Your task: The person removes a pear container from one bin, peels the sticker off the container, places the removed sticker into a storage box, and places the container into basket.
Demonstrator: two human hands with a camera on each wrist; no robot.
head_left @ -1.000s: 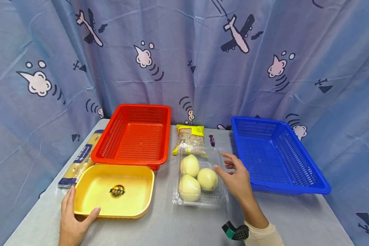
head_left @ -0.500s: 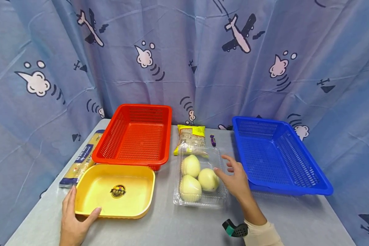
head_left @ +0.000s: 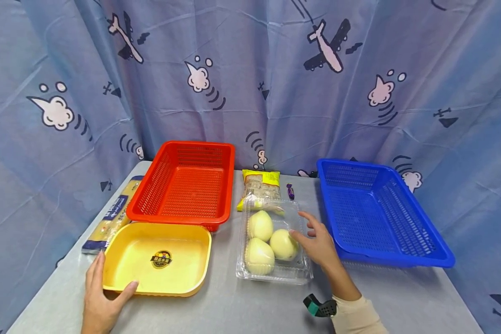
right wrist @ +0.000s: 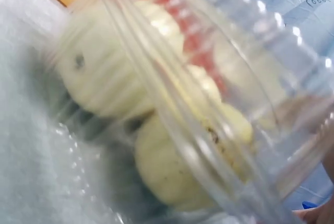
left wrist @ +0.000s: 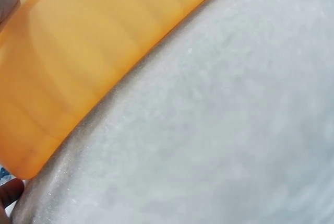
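My left hand [head_left: 102,297] holds the near left corner of a shallow yellow tray [head_left: 198,236], its fingers along the left side and its thumb at the front rim. Close up in the left wrist view, fingertips show at two ends of the tray's orange-looking wall [left wrist: 83,67]. At the right edge of a clear plastic box [head_left: 271,274] is my right hand [head_left: 320,243], gripping it with the thumb over the lid and bent fingers beside the edge. Three pale pears [head_left: 260,256] lie inside. The right wrist view shows pears [right wrist: 172,166] through the ribbed plastic, somewhat blurred.
A red basket [head_left: 188,219] stands behind the tray, a blue basket [head_left: 401,260] at the right. Long packet [head_left: 112,213] lies along the left table edge. Behind the box are a yellow bag [head_left: 260,185] and a small purple-wrapped sweet [head_left: 291,191]. A curtain [head_left: 250,83] hangs at the back.
The head view has shifted slightly. The right edge of the clear box has moved a little, while both hands keep nearly the same places.
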